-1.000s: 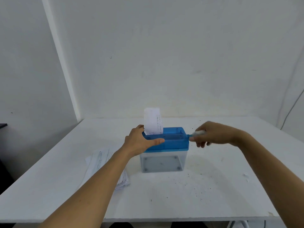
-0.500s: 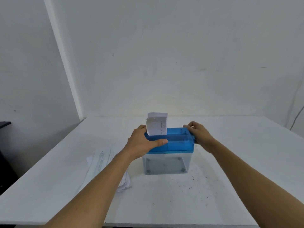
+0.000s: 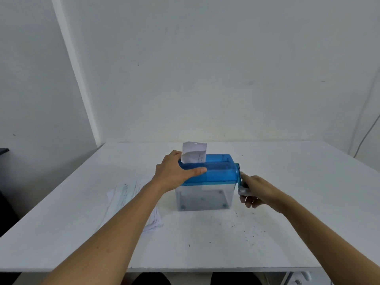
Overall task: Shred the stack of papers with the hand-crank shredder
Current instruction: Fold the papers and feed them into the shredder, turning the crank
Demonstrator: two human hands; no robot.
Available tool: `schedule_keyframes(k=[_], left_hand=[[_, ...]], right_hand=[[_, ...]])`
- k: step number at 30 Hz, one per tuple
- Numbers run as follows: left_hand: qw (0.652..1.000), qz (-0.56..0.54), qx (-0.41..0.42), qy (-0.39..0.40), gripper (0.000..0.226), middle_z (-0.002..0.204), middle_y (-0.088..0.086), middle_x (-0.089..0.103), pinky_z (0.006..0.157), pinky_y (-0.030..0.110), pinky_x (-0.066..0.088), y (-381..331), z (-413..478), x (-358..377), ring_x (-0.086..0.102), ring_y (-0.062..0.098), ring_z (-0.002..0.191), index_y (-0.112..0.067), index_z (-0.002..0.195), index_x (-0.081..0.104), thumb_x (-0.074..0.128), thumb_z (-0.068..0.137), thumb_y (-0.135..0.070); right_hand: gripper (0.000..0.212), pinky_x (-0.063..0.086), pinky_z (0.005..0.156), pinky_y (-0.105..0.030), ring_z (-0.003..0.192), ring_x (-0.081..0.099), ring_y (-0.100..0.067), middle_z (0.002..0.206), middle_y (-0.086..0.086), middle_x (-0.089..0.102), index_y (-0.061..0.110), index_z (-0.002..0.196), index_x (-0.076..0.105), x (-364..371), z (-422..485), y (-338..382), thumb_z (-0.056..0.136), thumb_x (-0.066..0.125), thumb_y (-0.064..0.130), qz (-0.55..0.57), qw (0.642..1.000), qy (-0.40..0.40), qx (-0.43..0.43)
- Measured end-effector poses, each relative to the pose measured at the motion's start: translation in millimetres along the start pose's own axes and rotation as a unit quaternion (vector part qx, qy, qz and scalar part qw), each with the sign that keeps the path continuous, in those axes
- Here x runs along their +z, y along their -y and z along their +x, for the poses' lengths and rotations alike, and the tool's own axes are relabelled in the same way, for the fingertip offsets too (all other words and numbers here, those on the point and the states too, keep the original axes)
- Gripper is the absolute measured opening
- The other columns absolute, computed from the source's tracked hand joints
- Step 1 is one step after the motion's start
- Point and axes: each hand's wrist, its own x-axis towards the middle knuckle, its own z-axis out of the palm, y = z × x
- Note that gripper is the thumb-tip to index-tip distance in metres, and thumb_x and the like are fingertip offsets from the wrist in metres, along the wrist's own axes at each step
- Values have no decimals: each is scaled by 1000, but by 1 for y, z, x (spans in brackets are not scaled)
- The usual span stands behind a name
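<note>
Left of my left forearm, partly under it, the stack of papers [image 3: 126, 195] lies flat on the white counter [image 3: 61, 223], a little fanned out, its printed lines too small to read. My left hand [image 3: 174, 174] grips the left end of the shredder [image 3: 218, 171]: the thumb lies along the front of the blue lid and the fingers wrap over the back edge. Just beside those fingers, a folded sheet [image 3: 194, 154] stands upright in the slot on top, its lower part already inside and its upper edge creased. Below the lid, the shredder's clear bin [image 3: 203, 197] stands on the counter between my two hands; I cannot tell what lies inside it. On the right side of the lid the crank [image 3: 239, 177] points down and slightly toward me. My right hand [image 3: 260, 191] has its fingers curled around the grey knob at the lower end of the crank. Dark specks [image 3: 246, 229] dot the counter under and left of my right forearm. Far right, beyond that hand, a thin cable [image 3: 368, 130] runs down the wall.
</note>
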Motion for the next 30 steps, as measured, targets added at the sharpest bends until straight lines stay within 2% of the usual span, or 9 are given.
schedule_keyframes(k=[4,8,11,17,20,23,26,28,30], left_hand=[[1000,-7,4,15,128,133,-11,53,104,49,47,-4,-2,-2,52,17,118,-34,137,45,56,30,-104],[999,-18,-8,30,128,131,-11,56,103,48,49,-7,-3,-4,55,18,116,-33,136,47,61,29,-102],[998,-40,-6,37,125,130,-12,58,102,47,49,-5,-3,-4,56,16,116,-34,137,47,68,32,-98],[997,-67,6,41,125,130,-12,56,101,44,51,-6,-5,-5,55,14,116,-31,138,47,70,32,-95],[997,-70,10,41,125,128,-11,56,99,45,53,-5,-5,-4,55,15,115,-31,136,48,68,31,-96],[997,-66,15,44,120,126,-13,56,101,45,51,-6,-6,-4,56,14,115,-33,131,50,67,31,-98],[997,-58,17,46,111,125,-16,53,103,44,49,-6,-8,-5,54,13,116,-39,125,49,64,32,-98],[998,-48,20,47,111,126,-16,51,105,44,48,-5,-8,-5,53,13,116,-39,126,48,62,34,-99],[998,-37,23,42,109,127,-16,50,105,45,47,-6,-8,-5,53,13,116,-39,127,47,62,37,-99]], right_hand=[[74,49,65,-26,67,65,-15,77,-6,72,8,85,66,-31,-24,26,101,20,64,-75,994,69,-24],[50,54,70,-22,68,65,-6,73,4,67,9,90,67,-62,-29,54,93,55,58,-214,968,101,-82],[37,54,69,-20,65,64,-3,66,8,67,13,90,72,-79,-19,73,94,61,48,-256,957,65,-116],[27,54,70,-28,77,67,-15,94,-1,73,15,104,63,-72,24,72,96,60,41,-91,979,-57,-171],[22,55,70,-30,76,67,-15,96,-5,72,13,105,59,-56,47,64,97,62,33,-9,978,-103,-183],[19,56,66,-28,75,62,-16,92,-7,67,10,101,60,-34,67,53,99,61,29,39,976,-148,-156],[25,53,59,-26,73,57,-16,87,-9,61,8,95,58,-14,76,39,99,59,33,102,980,-143,-93],[28,58,67,-36,74,57,-19,84,-10,60,8,90,55,-4,76,26,101,55,34,120,982,-132,-65],[23,58,78,-46,76,60,-21,84,-11,63,6,92,59,5,73,16,104,47,22,97,986,-132,-41]])
